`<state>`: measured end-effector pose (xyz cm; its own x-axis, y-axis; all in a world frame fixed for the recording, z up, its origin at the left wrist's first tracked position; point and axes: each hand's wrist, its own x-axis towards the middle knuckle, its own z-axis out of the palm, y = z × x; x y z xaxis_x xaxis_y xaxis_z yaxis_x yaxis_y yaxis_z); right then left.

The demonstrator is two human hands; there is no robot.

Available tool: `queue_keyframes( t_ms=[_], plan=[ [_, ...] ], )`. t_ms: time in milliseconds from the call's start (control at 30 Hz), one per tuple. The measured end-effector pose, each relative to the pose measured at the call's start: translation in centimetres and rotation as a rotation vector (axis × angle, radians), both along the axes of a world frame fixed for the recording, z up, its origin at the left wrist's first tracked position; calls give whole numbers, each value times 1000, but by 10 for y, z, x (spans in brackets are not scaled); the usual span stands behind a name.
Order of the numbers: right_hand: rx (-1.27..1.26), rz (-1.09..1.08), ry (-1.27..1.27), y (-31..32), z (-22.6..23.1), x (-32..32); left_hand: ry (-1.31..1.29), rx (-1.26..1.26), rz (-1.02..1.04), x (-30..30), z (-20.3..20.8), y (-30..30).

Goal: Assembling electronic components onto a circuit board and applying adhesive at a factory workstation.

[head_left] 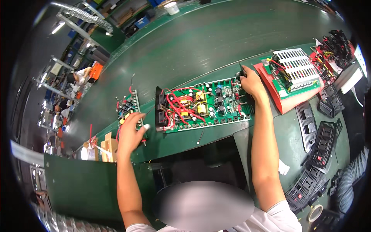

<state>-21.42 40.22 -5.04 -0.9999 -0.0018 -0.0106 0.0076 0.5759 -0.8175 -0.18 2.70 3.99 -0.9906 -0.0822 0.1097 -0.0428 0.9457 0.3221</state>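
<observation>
Green bench (185,50) | two circuit boards | left hand (130,133) clasps small board (128,110) | right hand (251,83) clasps large board (205,106)

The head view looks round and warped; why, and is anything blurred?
Head view: a fisheye lens bends the green conveyor belt toward the dark rim; the large green circuit board between the left hand and right hand is sharp; a smooth blurred oval sits bottom centre.

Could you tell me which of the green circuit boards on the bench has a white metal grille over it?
The board at far right, resting on a red tray. The large centre board and the small one under the left hand show bare components and wires.
</observation>
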Motion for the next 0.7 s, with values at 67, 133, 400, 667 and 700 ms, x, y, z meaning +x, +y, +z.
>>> queue_keyframes(
  t_ms=[67,133,400,667,700],
  plan=[
    [51,-25,79,2,-6,-5,77,38,-156,-28,-8,26],
    [261,-91,134,-5,18,6,54,57,-220,-49,-14,44],
    [102,288,132,-96,66,115,182,35,-461,-108,-34,62],
    [394,263,100,-93,-20,165,-14,91,-606,-138,-83,117],
    [309,253,31,-88,-23,165,4,95,-620,-138,-79,117]
  ],
)
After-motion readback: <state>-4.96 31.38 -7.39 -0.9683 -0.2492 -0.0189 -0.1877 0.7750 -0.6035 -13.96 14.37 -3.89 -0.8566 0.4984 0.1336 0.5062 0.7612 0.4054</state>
